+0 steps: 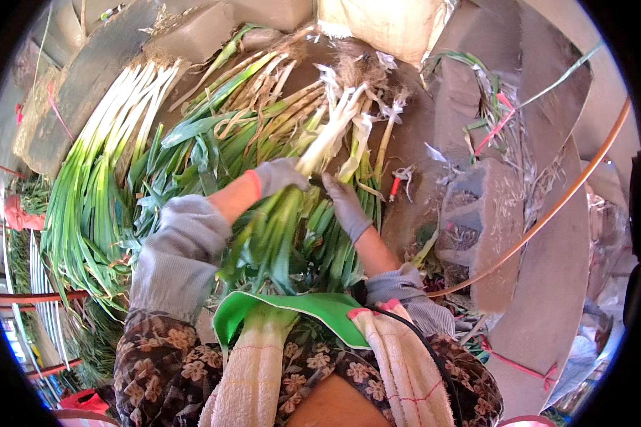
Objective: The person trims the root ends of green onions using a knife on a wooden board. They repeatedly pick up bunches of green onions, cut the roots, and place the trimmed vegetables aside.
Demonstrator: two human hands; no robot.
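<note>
Long green onions with white stems and hairy roots lie before me. My left hand [282,176], in a thin grey glove, is closed around a bunch of green onions [323,136] where the white stems turn green. Close on its right, my gloved right hand [347,205] touches the same bunch, with a small dark thing near its fingertips; I cannot tell whether it grips this. More green onions [262,120] with yellowed leaves and brown roots lie behind. At the left rests a separate row of cleaned green onions [99,160] with bright white stems.
A red-handled tool [395,188] lies on the brown surface right of my hands. Farther right are a worn padded block [499,240], a curved orange-brown rod [555,213] and pink ties. A pale sack [379,26] stands at the back, and a dark board [85,80] at the back left.
</note>
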